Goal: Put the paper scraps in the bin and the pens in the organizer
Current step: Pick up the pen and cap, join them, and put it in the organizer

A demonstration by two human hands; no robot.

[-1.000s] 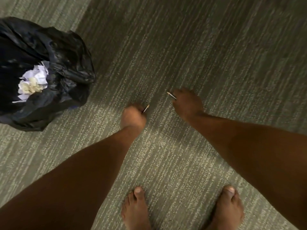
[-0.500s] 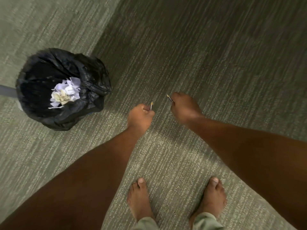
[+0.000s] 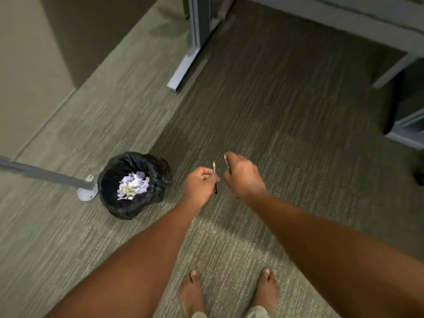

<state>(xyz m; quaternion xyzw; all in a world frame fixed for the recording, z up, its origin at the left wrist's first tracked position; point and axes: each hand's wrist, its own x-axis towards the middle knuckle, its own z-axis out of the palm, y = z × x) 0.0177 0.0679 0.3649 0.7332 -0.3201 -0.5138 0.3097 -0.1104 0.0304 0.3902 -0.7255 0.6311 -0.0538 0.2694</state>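
Observation:
My left hand [image 3: 200, 183] is closed on a thin dark pen [image 3: 215, 177] with a yellowish tip pointing away from me. My right hand [image 3: 243, 177] is closed on a second dark pen [image 3: 226, 160], only its upper end showing above the fingers. Both hands hang above the carpet, close together. To the left stands a small bin [image 3: 160, 173] lined with a black bag, with white and yellowish paper scraps [image 3: 133, 185] lying inside. No organizer is in view.
Grey desk legs [image 3: 190, 56] and a desk edge [image 3: 344, 17] lie ahead. A grey bar with a round foot [image 3: 86, 195] runs in from the left beside the bin. A dark cabinet [image 3: 410, 115] sits at the right. My bare feet [image 3: 191, 294] stand on striped carpet.
The view has risen and tilted forward, so the bin looks smaller and farther and desk legs have come into sight. Both hands have lifted from the floor, each still holding its pen.

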